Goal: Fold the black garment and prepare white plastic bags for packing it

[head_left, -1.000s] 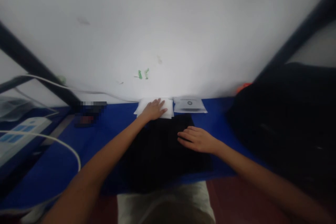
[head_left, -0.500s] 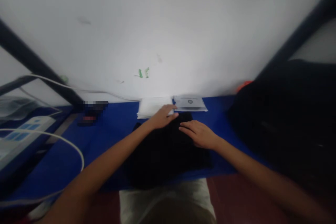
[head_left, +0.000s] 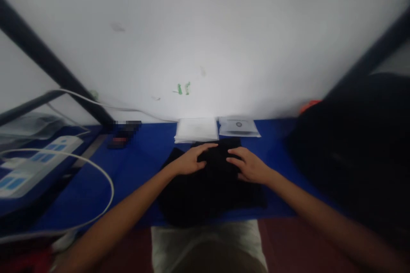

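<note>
A piece of black cloth (head_left: 214, 192), perhaps a folded garment, lies on the blue tabletop (head_left: 134, 170) in front of me. Its folds are too dark to make out. My left hand (head_left: 190, 161) rests on the upper left part of it, fingers stretched out and thumb apart. On the upper right part lies my right hand (head_left: 251, 166), with its fingers spread and pointing left. Just beyond the cloth sits a stack of white plastic bags (head_left: 197, 130). To the right of that stack is a flat clear packet (head_left: 239, 127) with a round dark mark.
At the left stands a power strip (head_left: 41, 162) with blue sockets, and a white cable (head_left: 105, 179) loops over the table. A dark object (head_left: 124, 134), partly blurred out, lies near the wall. A large black heap (head_left: 352, 149) fills the right side.
My left hand has drawn back from the edge of the white bags and moved left onto the cloth. My right hand's fingers have spread a little. The whole view has shifted slightly.
</note>
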The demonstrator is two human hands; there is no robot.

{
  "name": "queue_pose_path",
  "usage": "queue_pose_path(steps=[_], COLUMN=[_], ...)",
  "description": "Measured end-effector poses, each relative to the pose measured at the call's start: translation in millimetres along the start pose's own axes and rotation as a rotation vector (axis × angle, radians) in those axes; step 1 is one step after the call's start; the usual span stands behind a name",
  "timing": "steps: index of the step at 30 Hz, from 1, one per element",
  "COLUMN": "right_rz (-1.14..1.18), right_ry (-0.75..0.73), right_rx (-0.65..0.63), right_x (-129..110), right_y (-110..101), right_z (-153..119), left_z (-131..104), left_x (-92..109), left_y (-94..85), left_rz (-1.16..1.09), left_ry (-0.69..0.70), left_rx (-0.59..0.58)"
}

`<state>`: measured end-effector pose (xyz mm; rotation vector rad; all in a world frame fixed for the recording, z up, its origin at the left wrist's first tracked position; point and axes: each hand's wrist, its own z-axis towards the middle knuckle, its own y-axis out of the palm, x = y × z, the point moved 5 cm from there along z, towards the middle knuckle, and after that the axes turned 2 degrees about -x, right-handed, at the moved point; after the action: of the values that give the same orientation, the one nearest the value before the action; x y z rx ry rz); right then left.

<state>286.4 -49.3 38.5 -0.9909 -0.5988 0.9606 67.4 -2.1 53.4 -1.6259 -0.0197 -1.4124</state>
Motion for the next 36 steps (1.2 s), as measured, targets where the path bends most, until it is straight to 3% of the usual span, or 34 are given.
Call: queue_pose_path(steps=[4, 8, 10, 14, 16, 18, 22, 24, 26, 28, 31, 33, 36], right_rz=[0.016, -0.069, -0.105, -0.124, -0.097, -0.053, 0.04, 0.076, 0.121, 0.197, 0.321, 0.355, 0.338], right_ry=[0.007, -0.103, -0.175, -0.196, -0.15, -0.109, -0.017, 0.053, 0.122, 0.183, 0.242, 0.261, 0.283], right_rx=[-0.175, -0.206, -0.193, -0.175, -0.172, -0.176, -0.197, -0.221, -0.244, -0.237, -0.207, -0.23, -0.272], right_x=[-3, -13, -19, -21, -16, -9, 3, 8, 12, 14, 13, 10, 10], right_y=[2, 2, 4, 2, -4, -12, -28, -31, -33, -35, -43, -46, -43], right_z=[10, 24, 29, 30, 24, 14, -8, -16, -20, -20, -15, -13, -11], left_z=[-29, -37, -34, -34, -45, -61, -90, -97, -96, -88, -74, -69, -63], left_x=[-22, -26, -10, 28, 34, 32, 11, 2, 2, 11, 25, 27, 19], left_y=[-39.1, -70.0, -62.2, -10.7, 0.7, -7.0, -50.2, -69.4, -78.0, -69.7, -37.9, -22.9, -20.6], left_rz=[0.096, 0.204, 0.233, 0.373, 0.476, 0.543, 0.619, 0.704, 0.796, 0.801, 0.67, 0.607, 0.533], left_ry=[-0.001, -0.05, -0.028, 0.017, -0.007, -0.039, -0.183, -0.305, -0.372, -0.306, -0.105, -0.042, -0.023], left_rx=[-0.012, 0.224, 0.26, -0.057, -0.144, -0.132, -0.061, 0.016, 0.135, 0.18, 0.03, -0.046, -0.035])
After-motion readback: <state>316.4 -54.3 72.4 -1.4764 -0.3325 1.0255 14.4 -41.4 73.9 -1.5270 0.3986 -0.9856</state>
